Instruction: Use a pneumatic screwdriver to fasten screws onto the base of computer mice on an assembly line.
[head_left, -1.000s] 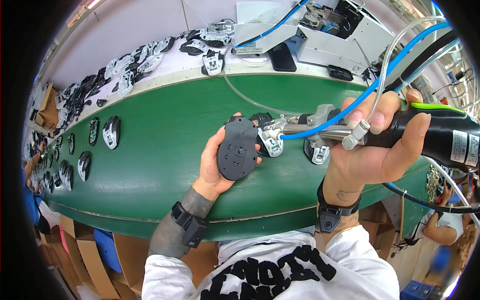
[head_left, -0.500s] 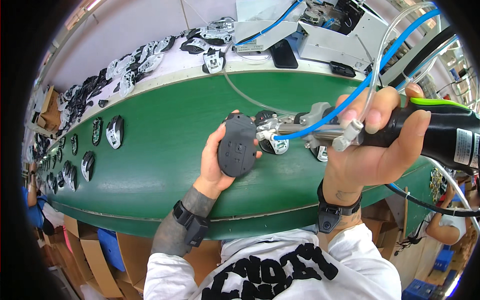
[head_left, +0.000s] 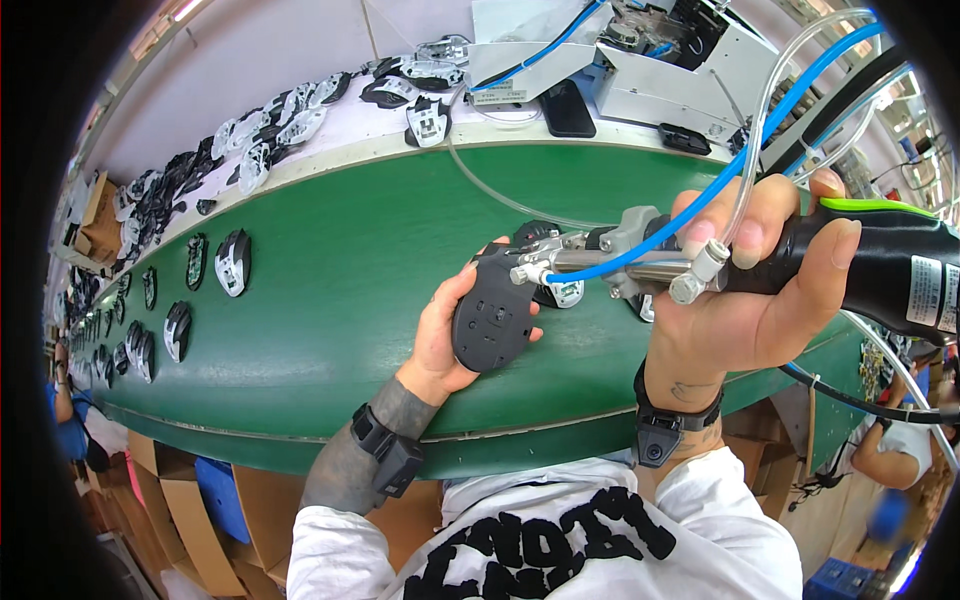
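Note:
My left hand (head_left: 440, 335) is closed round a dark grey computer mouse (head_left: 492, 318), its flat underside turned up. In my right hand (head_left: 775, 270) is a black powered screwdriver (head_left: 860, 262) with a bright green strip, fed by a blue air hose (head_left: 690, 215) and a clear tube. The driver's metal nose (head_left: 590, 262) points left and overlaps the upper end of the mouse; whether the bit touches a screw is hidden. Behind the nose, two partly covered mouse bodies (head_left: 566, 294) lie on the green belt (head_left: 330, 310).
Several black-and-white mouse shells (head_left: 233, 263) lie along the belt at left. A white ledge (head_left: 350, 140) behind carries piled mouse parts, a black phone (head_left: 568, 110) and a white machine (head_left: 665, 90). Cardboard boxes (head_left: 205, 515) stand below the front edge. Other people work at both far sides.
My left hand has carried the mouse a little right and toward me, bringing its upper end under the screwdriver's nose. My right hand has hardly moved.

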